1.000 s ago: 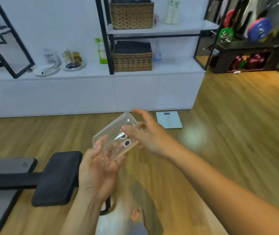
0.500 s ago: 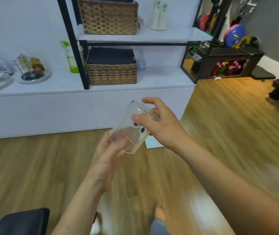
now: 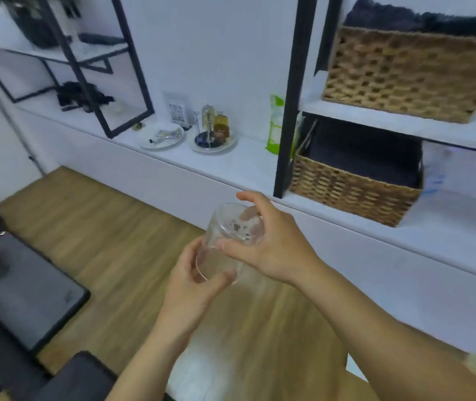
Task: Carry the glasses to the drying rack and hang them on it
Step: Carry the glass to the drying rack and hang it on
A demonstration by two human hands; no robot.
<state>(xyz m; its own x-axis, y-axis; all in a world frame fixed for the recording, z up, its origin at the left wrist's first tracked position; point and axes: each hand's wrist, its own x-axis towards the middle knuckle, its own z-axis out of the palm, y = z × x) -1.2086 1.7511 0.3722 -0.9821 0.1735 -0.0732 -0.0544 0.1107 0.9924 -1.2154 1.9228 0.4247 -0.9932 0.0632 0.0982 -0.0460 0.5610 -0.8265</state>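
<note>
A clear drinking glass [image 3: 225, 241] with small dark marks printed on it is held in the air in front of me, tilted with its mouth toward me. My right hand [image 3: 271, 244] wraps its base from the right. My left hand [image 3: 193, 282] grips its rim from below. On the white counter a small wire rack [image 3: 208, 125] stands on a round white tray [image 3: 231, 143] with an amber glass on it. That rack is well beyond my hands, up and to the left.
A white counter [image 3: 245, 166] runs along the wall with black shelf frames [image 3: 289, 96] and two wicker baskets [image 3: 355, 183]. A second round plate [image 3: 161, 138] sits left of the tray. A dark padded bench [image 3: 25, 287] stands on the wooden floor at left.
The view has swung and come closer to the counter, so the tray with the rack now lies ahead. Both hands still hold the glass, which has turned more upright.
</note>
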